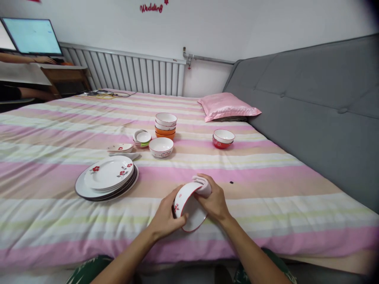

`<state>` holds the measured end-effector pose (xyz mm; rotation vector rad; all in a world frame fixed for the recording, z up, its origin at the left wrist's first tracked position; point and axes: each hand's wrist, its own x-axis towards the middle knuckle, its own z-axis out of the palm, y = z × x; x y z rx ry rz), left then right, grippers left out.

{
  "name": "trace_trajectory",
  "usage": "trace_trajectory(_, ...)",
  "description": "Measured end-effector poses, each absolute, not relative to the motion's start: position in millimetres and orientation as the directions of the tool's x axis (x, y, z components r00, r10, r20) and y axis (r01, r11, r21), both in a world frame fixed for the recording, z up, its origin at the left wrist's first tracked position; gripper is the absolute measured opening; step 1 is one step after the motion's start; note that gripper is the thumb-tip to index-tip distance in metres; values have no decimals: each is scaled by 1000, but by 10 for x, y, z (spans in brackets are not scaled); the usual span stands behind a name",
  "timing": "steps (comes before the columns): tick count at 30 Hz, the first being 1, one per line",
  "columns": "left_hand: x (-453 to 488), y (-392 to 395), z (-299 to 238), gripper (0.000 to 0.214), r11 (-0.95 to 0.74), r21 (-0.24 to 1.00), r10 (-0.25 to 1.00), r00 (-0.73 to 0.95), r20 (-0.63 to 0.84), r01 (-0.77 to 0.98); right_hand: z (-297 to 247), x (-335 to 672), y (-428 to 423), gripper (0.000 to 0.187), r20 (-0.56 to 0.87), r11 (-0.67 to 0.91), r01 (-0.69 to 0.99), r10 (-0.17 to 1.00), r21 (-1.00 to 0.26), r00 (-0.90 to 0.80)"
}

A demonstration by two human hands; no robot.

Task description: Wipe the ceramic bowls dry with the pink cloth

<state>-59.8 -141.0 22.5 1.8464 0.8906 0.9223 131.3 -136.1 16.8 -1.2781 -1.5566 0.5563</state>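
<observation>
A white bowl [194, 215] with a red rim and red flower prints is tilted on its side just above the bed's front part. My left hand [168, 216] grips its left side, the thumb over the rim. A folded pale cloth [203, 187] is held in my right hand [215, 200], pressed over the bowl's upper right rim; some of its fingers are hidden behind the cloth. To the left lies a stack of plates [109, 172] with red flowers on top. Beyond my hands a single white bowl [161, 147] stands by a stack of bowls [166, 125], white above orange.
Small dishes [142, 137] and shallow plates [120, 148] sit left of the bowls. Two stacked bowls [223, 138] stand farther right. A pink pillow [227, 105] rests near the grey headboard [308, 94]. Cables [106, 94] lie at the far edge; a person's arm [26, 59] shows at a desk.
</observation>
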Motion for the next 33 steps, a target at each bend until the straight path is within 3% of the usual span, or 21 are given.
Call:
trace_trajectory(4, -609, -1401, 204, 67, -331, 925, 868, 445, 221, 186, 151, 1272, -1379, 69, 493, 334, 599, 862, -727, 118)
trace_trajectory(9, -609, -1386, 195, 65, -279, 947, 886, 422, 190, 159, 99, 1229, -1366, 49, 508, 279, 667, 844, -691, 173)
trace_trajectory(13, -602, -1388, 203, 65, -262, 953, 887, 427, 177, 150, 95, 1249, -1374, 56, 502, 287, 628, 843, -723, 193)
trace_trajectory(16, -608, -1382, 182, 64, -227, 962, 900, 411, 147, 153, 120, 1292, -1396, 57, 426, 225, 552, 864, -803, 268)
trace_trajectory(18, -618, -1374, 154, 64, -195, 970, 910, 395, 122, 148, 133, 1327, -1394, 47, 367, 203, 453, 877, -868, 310)
trace_trajectory(22, -630, -1353, 110, 65, -125, 985, 926, 370, 74, 117, 124, 1391, -1328, 19, 208, 200, 60, 909, -978, 361)
trace_trajectory(25, -622, -1344, 114, 64, -83, 992, 936, 350, 44, 97, 123, 1447, -1271, 13, 33, 123, -179, 898, -976, 440)
trace_trajectory(33, -607, -1361, 149, 62, -80, 993, 940, 339, 44, 91, 258, 1596, -1272, 10, 6, 91, -176, 903, -980, 430)
